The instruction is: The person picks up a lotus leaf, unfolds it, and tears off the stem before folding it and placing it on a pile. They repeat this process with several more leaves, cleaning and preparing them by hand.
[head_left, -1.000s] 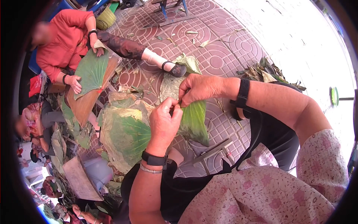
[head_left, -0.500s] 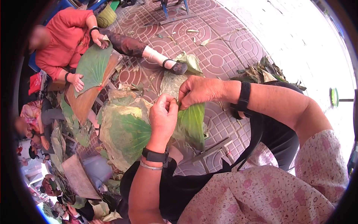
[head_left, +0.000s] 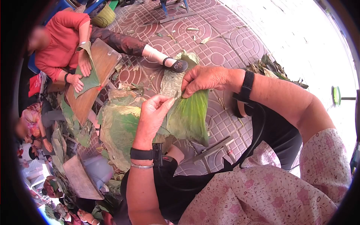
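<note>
A large green lotus leaf [head_left: 189, 116] with radiating veins hangs between my two hands above the paved floor. My right hand [head_left: 208, 79] pinches its upper edge between thumb and bent fingers. A short gap to the left, my left hand [head_left: 150, 116] has thumb and forefinger pressed together at the leaf's left edge. What lies exactly between those fingertips is too small to make out. Below and left of my left hand lies a pile of wilted green and tan leaves [head_left: 116, 131]. A pale dry leaf [head_left: 170, 83] lies behind the held one.
Across from me, a person in red [head_left: 63, 41] presses a folded leaf [head_left: 89, 78] onto a wooden board [head_left: 103, 56]. That person's shoe [head_left: 176, 65] rests just beyond my hands. Dry leaves [head_left: 266, 69] are heaped at right. A metal frame [head_left: 215, 149] stands near my legs; another board [head_left: 80, 178] leans lower left.
My left hand has moved left and slightly down, away from my right hand, which has risen a little. The leaf has spread wider. The other person has folded their leaf over on the board.
</note>
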A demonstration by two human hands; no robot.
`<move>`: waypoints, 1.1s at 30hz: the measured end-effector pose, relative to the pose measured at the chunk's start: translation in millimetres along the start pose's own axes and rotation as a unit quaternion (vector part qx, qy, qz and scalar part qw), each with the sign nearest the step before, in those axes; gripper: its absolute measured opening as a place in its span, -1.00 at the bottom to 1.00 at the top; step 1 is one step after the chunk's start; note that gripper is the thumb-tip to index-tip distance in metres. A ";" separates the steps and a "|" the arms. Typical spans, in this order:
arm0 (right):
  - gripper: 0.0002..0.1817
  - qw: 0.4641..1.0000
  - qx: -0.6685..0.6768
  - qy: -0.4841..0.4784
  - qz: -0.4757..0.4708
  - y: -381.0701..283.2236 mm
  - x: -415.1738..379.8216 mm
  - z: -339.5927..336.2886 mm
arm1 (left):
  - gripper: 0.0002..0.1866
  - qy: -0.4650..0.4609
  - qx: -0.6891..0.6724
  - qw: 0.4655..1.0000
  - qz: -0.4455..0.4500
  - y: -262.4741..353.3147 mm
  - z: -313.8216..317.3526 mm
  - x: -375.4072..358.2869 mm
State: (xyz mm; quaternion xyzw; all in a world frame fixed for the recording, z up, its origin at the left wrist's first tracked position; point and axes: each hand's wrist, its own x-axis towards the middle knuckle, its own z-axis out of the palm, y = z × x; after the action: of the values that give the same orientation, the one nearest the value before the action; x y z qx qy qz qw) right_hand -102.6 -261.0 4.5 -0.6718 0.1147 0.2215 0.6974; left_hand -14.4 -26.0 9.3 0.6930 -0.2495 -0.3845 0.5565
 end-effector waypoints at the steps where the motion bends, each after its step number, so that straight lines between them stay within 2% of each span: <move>1: -0.76 1.000 -0.002 -0.002 0.001 -0.2 -0.2 0.1 | -0.86 -0.007 0.013 1.000 0.005 -3.1 -1.3 0.3; 7: -0.77 1.000 0.024 0.003 -0.009 -2.6 -0.9 2.3 | -0.89 0.029 0.014 0.999 -0.001 -9.5 0.9 2.2; 13: -0.78 0.999 0.044 -0.006 -0.018 -8.3 -2.2 -0.2 | -0.90 0.027 -0.083 0.996 0.006 -3.2 -0.1 -1.3; 19: -0.78 0.998 0.061 -0.004 -0.018 -11.2 -4.3 -0.3 | -0.91 0.058 -0.181 0.981 -0.038 -9.3 -5.1 -1.0; 24: -0.86 0.994 0.105 0.004 -0.035 -14.2 -8.4 -0.5 | -0.90 0.099 -0.215 0.970 -0.059 -16.9 -18.4 1.7; 31: -0.82 0.992 0.120 0.024 -0.014 -14.1 -11.2 -9.1 | -0.88 0.148 -0.280 0.945 -0.081 -38.3 -42.7 9.3; 33: -0.80 0.990 0.134 0.036 -0.011 -11.5 -8.3 -15.4 | -0.87 0.239 -0.279 0.925 -0.099 -41.0 -47.3 12.7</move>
State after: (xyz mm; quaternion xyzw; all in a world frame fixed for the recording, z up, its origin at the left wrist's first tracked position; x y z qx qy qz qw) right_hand -102.4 -277.5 17.3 -0.5813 0.1615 0.1721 0.7787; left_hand 28.0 2.0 -29.5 0.6019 0.0784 -0.3144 0.7299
